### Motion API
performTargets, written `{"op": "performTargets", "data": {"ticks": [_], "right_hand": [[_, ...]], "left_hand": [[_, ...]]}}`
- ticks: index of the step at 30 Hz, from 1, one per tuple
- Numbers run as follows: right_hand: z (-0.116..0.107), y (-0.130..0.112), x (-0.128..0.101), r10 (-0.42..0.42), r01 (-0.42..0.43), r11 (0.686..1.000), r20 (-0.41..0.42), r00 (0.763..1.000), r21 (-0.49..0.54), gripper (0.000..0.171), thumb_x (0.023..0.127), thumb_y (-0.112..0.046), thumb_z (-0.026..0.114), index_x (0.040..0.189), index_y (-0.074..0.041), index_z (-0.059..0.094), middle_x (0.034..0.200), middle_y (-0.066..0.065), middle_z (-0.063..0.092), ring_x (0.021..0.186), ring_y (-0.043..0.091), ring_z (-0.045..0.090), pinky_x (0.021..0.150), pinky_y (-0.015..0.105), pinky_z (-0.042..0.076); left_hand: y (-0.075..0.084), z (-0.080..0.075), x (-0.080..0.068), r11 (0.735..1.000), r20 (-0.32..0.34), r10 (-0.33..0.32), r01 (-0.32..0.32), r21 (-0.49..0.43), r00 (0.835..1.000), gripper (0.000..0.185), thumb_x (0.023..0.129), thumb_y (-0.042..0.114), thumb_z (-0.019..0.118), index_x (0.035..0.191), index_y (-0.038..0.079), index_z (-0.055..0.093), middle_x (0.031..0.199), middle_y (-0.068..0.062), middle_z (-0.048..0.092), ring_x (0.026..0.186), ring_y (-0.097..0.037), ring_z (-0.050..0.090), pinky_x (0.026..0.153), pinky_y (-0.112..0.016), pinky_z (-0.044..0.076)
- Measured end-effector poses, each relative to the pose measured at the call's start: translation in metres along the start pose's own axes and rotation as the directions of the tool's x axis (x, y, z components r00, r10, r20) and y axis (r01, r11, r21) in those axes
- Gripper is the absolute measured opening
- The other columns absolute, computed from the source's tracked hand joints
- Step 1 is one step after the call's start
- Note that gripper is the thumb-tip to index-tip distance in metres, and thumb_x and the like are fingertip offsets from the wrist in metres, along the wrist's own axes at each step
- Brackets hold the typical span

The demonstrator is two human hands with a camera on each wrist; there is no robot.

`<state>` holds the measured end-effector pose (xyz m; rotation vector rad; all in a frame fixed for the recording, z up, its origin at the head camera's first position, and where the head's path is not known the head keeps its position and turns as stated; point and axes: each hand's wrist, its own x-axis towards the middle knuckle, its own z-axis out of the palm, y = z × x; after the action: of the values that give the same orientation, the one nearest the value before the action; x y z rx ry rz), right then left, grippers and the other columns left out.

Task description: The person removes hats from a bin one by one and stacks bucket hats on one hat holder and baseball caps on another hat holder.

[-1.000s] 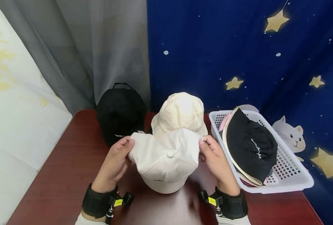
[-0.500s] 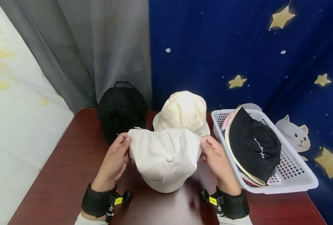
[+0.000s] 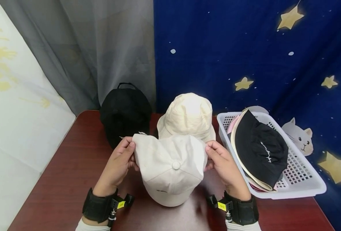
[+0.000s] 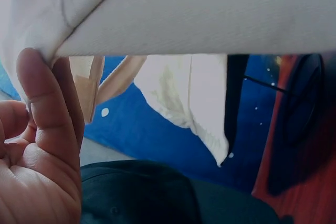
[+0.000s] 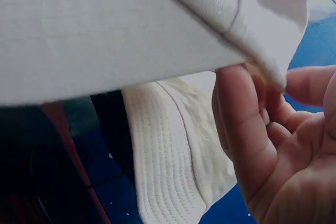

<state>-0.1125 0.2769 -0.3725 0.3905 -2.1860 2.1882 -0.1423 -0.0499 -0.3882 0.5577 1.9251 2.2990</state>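
Observation:
An off-white baseball cap (image 3: 170, 166) hangs between my two hands above the table, its brim toward me and its top button showing. My left hand (image 3: 120, 162) pinches the cap's left edge between thumb and fingers. On the opposite edge, my right hand (image 3: 222, 163) pinches the fabric the same way. Both wrist views show the thumb and fingers on the rim of the cap (image 4: 210, 14). Just behind it stands a cream bucket hat (image 3: 187, 114), its lower front partly hidden. A black cap (image 3: 125, 115) sits at the back left, beyond my left hand.
At the right, a white plastic basket (image 3: 300, 192) holds a stack of bucket hats, with a black bucket hat (image 3: 260, 150) on top. All this stands on a dark red table (image 3: 72, 179). Grey and blue curtains (image 3: 199, 51) hang behind its far edge.
The cap has dipped slightly toward me and its brim sits a little lower in view. Both hands keep their hold on its edges. The head view has shifted slightly.

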Motion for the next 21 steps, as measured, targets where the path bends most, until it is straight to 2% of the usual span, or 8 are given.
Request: {"op": "performTargets", "data": {"ticks": [2,5,9,13,17,21], "right_hand": [[-0.0011,0.0004,-0.0011,0.005,-0.006,1.000,0.052,0.999,0.028,0.021,0.108,-0.018,0.041,0.100,-0.006,0.057,0.081,-0.001,0.059,0.069,0.009,0.058,0.054,0.024,0.051],[-0.0009,0.0021,-0.0013,0.000,-0.002,1.000,0.075,0.997,0.032,0.023,0.108,-0.018,0.041,0.100,-0.007,0.059,0.081,-0.002,0.056,0.070,0.008,0.056,0.057,0.023,0.049],[0.0004,0.0038,0.0003,-0.030,0.030,1.000,-0.028,0.999,-0.002,0.017,0.107,-0.015,0.044,0.100,-0.007,0.057,0.077,-0.002,0.053,0.064,0.008,0.052,0.054,0.022,0.044],[-0.0006,0.0037,-0.0001,-0.038,0.045,0.997,-0.111,0.993,0.056,0.015,0.107,-0.017,0.044,0.103,-0.008,0.055,0.080,-0.001,0.053,0.064,0.008,0.051,0.054,0.020,0.043],[-0.0025,0.0023,-0.0014,-0.038,0.047,0.994,-0.089,0.995,0.100,0.018,0.108,-0.022,0.043,0.104,-0.008,0.053,0.085,0.001,0.054,0.071,0.009,0.055,0.060,0.022,0.048],[-0.0043,0.0007,-0.0035,-0.026,0.027,0.998,-0.032,0.999,0.057,0.021,0.109,-0.025,0.040,0.105,-0.008,0.052,0.088,0.001,0.056,0.076,0.011,0.059,0.064,0.026,0.051]], "left_hand": [[-0.0018,0.0022,0.0002,1.000,0.017,-0.012,0.012,0.026,1.000,0.025,0.108,0.028,0.042,0.119,0.007,0.049,0.082,-0.012,0.050,0.064,-0.015,0.051,0.052,-0.028,0.054],[-0.0032,0.0049,0.0004,0.998,0.039,-0.026,0.023,0.060,0.999,0.027,0.109,0.026,0.041,0.119,0.003,0.048,0.080,-0.015,0.048,0.061,-0.017,0.052,0.052,-0.030,0.054],[-0.0025,0.0053,0.0003,0.996,0.032,-0.032,0.029,0.089,0.999,0.026,0.109,0.024,0.042,0.118,0.001,0.050,0.079,-0.017,0.048,0.056,-0.020,0.054,0.051,-0.032,0.054],[-0.0011,0.0031,0.0003,0.995,0.030,-0.042,0.039,0.089,0.999,0.025,0.108,0.024,0.042,0.116,0.002,0.051,0.081,-0.017,0.049,0.056,-0.020,0.054,0.051,-0.031,0.054],[-0.0005,0.0004,-0.0001,0.996,0.040,-0.052,0.049,0.070,0.998,0.026,0.109,0.026,0.042,0.115,0.003,0.050,0.083,-0.017,0.049,0.059,-0.019,0.053,0.052,-0.030,0.054],[-0.0001,-0.0015,-0.0006,0.997,0.032,-0.049,0.046,0.066,0.998,0.026,0.108,0.027,0.042,0.115,0.003,0.049,0.084,-0.016,0.050,0.060,-0.018,0.053,0.052,-0.030,0.054]]}}
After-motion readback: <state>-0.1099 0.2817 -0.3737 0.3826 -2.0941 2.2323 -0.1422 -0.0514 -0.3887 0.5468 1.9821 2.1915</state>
